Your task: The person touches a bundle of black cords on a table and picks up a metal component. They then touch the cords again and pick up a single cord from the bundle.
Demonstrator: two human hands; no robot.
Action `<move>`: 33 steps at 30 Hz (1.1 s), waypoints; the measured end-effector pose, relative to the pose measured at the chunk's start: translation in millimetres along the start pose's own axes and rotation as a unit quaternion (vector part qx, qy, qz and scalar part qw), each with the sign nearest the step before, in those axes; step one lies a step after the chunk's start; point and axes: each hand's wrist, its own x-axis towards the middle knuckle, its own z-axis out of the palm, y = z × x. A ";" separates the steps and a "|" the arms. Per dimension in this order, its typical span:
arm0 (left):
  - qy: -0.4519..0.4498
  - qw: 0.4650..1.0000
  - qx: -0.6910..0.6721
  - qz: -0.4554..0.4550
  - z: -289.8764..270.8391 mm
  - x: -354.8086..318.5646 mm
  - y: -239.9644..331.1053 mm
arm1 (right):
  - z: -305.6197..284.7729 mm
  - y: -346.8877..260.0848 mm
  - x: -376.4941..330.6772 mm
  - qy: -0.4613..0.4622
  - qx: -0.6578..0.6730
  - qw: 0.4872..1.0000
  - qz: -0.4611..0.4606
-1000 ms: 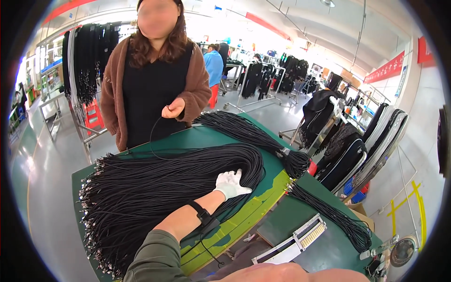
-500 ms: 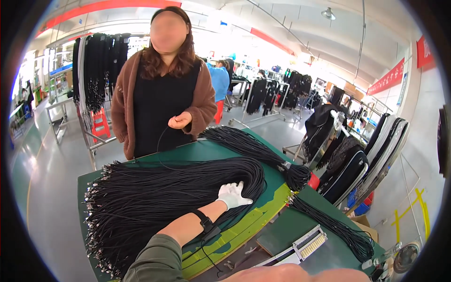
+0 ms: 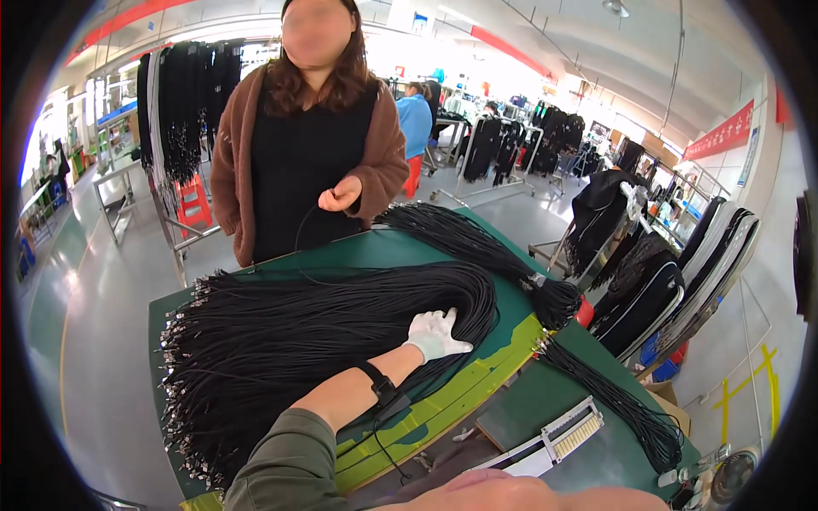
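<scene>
My left hand (image 3: pixel 436 335), in a white glove, lies palm down on the bend of a big bundle of black cables (image 3: pixel 332 328). Its thumb points right and its fingers are apart, resting on the cables. The cables' metal-tipped ends (image 3: pixel 179 400) fan out along the table's left side. A black band with a small box and a thin wire (image 3: pixel 388 393) circles my left wrist. Bare skin (image 3: pixel 520 494) fills part of the lower edge, perhaps my right hand or arm; no fingers can be made out there.
Opposite stands a person in a brown cardigan (image 3: pixel 243 162), one hand (image 3: pixel 341 196) holding a thin black cable. The green table (image 3: pixel 520 409) also bears a tied cable bundle (image 3: pixel 477 255), a smaller one (image 3: pixel 609 396), yellow-green tape (image 3: pixel 426 417) and a white metal-framed fixture (image 3: pixel 562 439). Racks (image 3: pixel 682 281) stand right.
The whole view has shifted slightly, with the table appearing a little further right. My left hand keeps its place on the cable bend, its fingers slightly changed. The other person still holds the cable.
</scene>
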 end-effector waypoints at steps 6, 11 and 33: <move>-0.004 1.000 -0.006 0.008 0.2 0.1 -3.3 | 0.7 -4.2 -57.7 -0.058 0.012 0.998 0.014; 0.002 1.000 -0.008 0.011 -4.9 6.1 -1.5 | 12.0 -6.1 -76.3 -0.070 0.021 0.997 0.017; -0.016 1.000 -0.015 0.000 -6.7 0.2 0.6 | 53.6 33.8 -62.5 -0.043 0.007 0.998 -0.036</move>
